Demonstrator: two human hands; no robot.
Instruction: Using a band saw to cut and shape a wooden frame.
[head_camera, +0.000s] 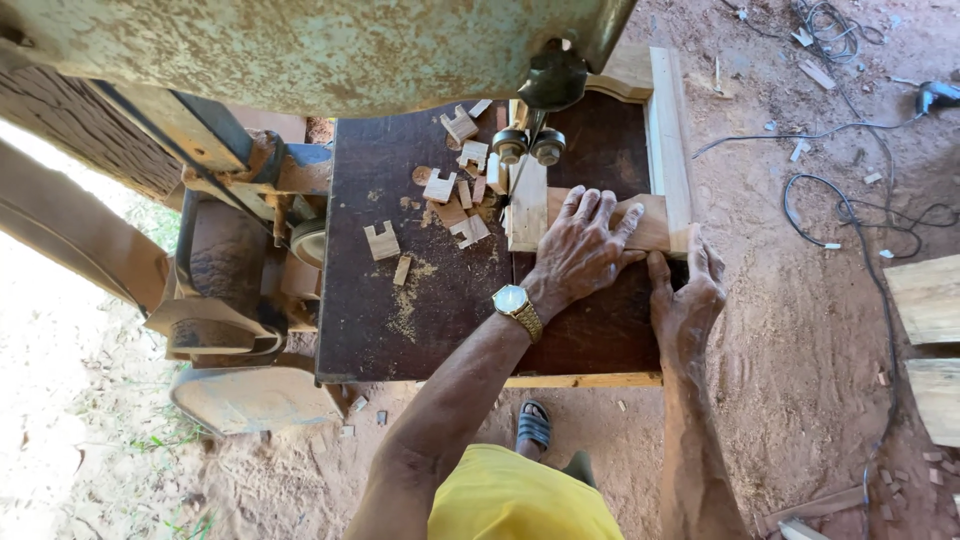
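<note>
A pale wooden workpiece (528, 205) lies on the dark saw table (400, 300), reaching under the bandsaw blade guide (530, 145). My left hand (582, 248), with a gold wristwatch (517, 305), presses flat on the wood, fingers spread. At the table's right side my right hand (688, 295) grips the end of the same wood beside the wooden fence (668, 140). Whether the blade touches the wood is hidden by the guide.
Several small notched offcuts (458, 190) and sawdust lie left of the blade. The green machine housing (300, 45) hangs over the table's far edge. Black cables (860, 215) and planks (930, 300) lie on the sandy ground to the right. My sandalled foot (534, 425) stands below the table.
</note>
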